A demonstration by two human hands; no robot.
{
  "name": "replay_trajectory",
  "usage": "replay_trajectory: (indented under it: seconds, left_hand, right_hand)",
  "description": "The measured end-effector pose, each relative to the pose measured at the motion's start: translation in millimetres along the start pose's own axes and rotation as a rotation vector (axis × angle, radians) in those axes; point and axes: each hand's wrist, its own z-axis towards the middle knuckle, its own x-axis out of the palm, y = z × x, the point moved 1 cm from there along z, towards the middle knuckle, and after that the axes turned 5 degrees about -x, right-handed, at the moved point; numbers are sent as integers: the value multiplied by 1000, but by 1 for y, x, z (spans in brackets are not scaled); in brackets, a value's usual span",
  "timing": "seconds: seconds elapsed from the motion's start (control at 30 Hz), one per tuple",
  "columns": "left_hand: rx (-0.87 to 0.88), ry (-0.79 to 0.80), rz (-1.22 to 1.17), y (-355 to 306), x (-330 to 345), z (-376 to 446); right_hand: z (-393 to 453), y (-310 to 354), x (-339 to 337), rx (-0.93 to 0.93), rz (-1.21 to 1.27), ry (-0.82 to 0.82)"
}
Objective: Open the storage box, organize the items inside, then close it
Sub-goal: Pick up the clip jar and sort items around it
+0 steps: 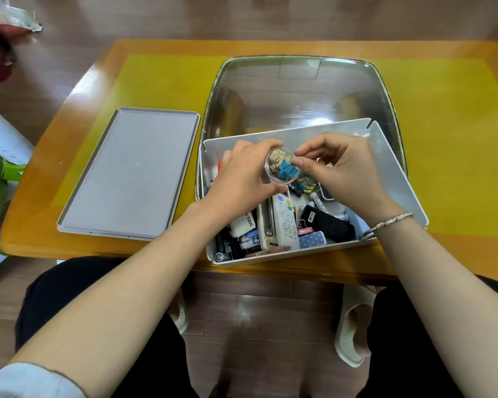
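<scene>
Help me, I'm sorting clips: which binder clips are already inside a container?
The blue binder clips, inside the small round clear plastic container held by the left hand. The gold binder clip and pink binder clip lie loose in the white storage box.

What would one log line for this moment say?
lid off, left of storage box | left hand holds clear round container of clips | right hand pinches at its rim | items unsorted
</scene>
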Motion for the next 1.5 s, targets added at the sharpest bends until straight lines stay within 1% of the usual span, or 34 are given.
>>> replay_trajectory:
  seconds: [0.1,0.23,0.27,0.4,0.5,0.6,0.7,0.83,0.9,0.97,1.13,1.27,1.5]
  left_hand:
    - [15,15,-38,-2,0,-1]
    - [8,91,-109,-5,2,-3]
    - [0,103,-118,-5,2,-3]
    - [-78,113,-145,-3,-2,-3]
    - [-191,47,-213,1,-10,-2]
    - [-244,-7,-317,6,-16,-3]
    - [-178,-36,-310,8,-22,-5]
    - [-73,-101,-263,14,-24,-5]
    - [-60,-96,-233,16,-26,-4]
    - [-73,-82,-210,18,-27,-3]
    - [-98,-60,-233,14,-27,-5]
    - [-148,-18,-244,11,-28,-8]
    - [-165,-42,-189,11,-28,-5]
  right_hand:
    - [-1,0,4,40,5,-26]
    - [0,2,6,3,-4,46]
    - [2,1,4,-9,-32,35]
    - [7,-8,-15,-1,-239,-97]
    - [11,-21,-33,100,-389,-117]
    - [10,-30,-39,178,-547,-24]
    - [7,-33,-31,207,-643,112]
    - [4,-35,-17,195,-818,294]
    - [3,-36,-11,180,-922,326]
    - [1,-39,-3,170,-996,322]
    - [-6,-47,13,272,-990,326]
    - [-7,-47,16,300,-878,415]
    - [-6,-50,20,281,-813,349]
